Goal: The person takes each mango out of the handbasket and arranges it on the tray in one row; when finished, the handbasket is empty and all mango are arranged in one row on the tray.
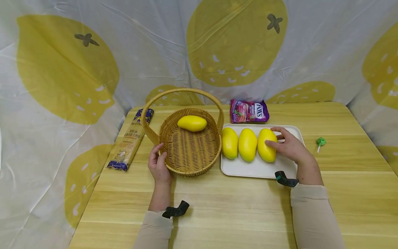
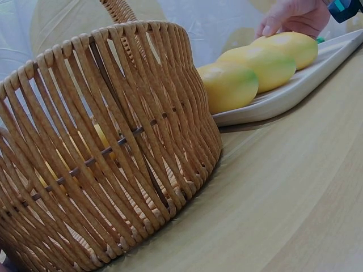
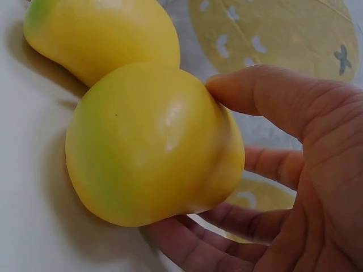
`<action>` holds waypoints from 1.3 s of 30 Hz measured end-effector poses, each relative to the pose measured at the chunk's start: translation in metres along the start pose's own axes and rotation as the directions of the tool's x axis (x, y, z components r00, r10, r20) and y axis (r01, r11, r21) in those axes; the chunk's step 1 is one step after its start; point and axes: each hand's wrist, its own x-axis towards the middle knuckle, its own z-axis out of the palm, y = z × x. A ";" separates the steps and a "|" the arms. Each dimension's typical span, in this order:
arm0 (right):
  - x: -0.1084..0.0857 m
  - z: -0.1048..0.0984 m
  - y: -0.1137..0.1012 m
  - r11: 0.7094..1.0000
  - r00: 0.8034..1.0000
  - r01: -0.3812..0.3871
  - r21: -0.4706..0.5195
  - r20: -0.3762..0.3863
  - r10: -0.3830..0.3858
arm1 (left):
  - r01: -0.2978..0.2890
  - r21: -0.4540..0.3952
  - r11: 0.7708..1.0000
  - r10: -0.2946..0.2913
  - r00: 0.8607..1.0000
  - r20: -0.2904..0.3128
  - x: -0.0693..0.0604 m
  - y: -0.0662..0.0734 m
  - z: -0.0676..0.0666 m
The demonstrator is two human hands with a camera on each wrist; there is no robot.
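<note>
The left hand grips the near-left side of the wicker basket, whose tall handle arches over it. One yellow mango lies inside, at the back. Three more mangoes rest side by side on a white tray. Around the rightmost mango curl the thumb and fingers of the right hand. The right wrist view shows that mango between the thumb above and the fingers below. In the left wrist view the basket's woven side fills the left.
A pasta packet lies left of the basket. Behind the tray is a purple candy bag. A green lollipop lies on the wooden table to the tray's right. A lemon-print cloth hangs behind.
</note>
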 end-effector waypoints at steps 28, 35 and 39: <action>-0.001 0.000 0.000 1.000 0.999 -0.012 0.021 0.040 0.011 | -0.023 0.011 1.000 0.023 1.000 -0.006 0.000 -0.001 0.000; -0.002 -0.001 -0.001 1.000 0.999 -0.005 0.024 0.039 0.004 | -0.023 0.009 1.000 0.023 1.000 -0.009 0.001 -0.001 0.001; -0.002 -0.001 0.000 1.000 0.999 0.000 0.016 0.034 0.000 | -0.021 0.009 1.000 0.021 1.000 -0.009 0.001 -0.001 0.001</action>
